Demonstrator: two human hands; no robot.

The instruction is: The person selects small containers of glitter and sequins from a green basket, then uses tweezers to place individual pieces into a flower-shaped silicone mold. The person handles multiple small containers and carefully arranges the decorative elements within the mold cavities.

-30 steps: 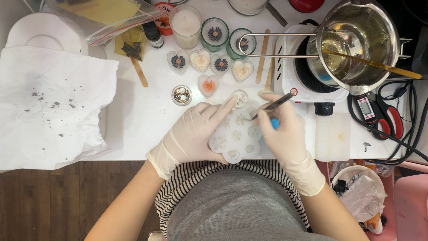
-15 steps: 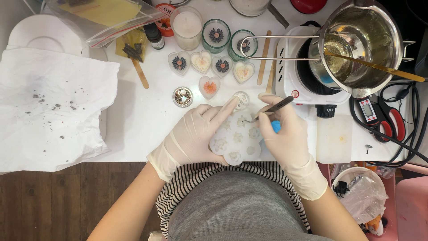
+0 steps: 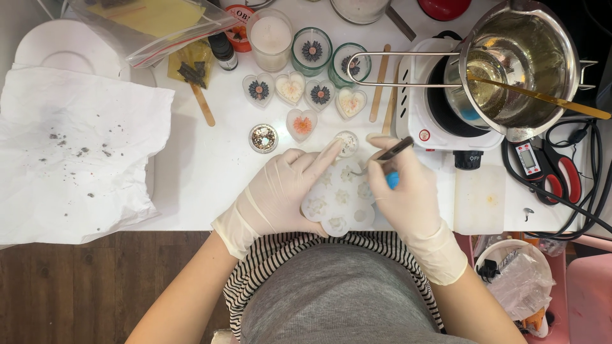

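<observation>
A soft white flower mould (image 3: 341, 202) lay at the near tabletop edge. The gloved left hand (image 3: 280, 191) rested flat on it, fingers spread. The gloved right hand (image 3: 405, 194) pinched thin metal tweezers (image 3: 384, 155) over it. Behind stood five heart-shaped candle cups (image 3: 303, 123), then a shiny steel pot (image 3: 519, 64).

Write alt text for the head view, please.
Seen from above, two gloved hands work at a white table: the left hand steadies a clear flower-cavity mould while the right hand holds tweezers over it. Behind sit small heart-shaped dishes, and a steel pot on a hotplate at right.
</observation>
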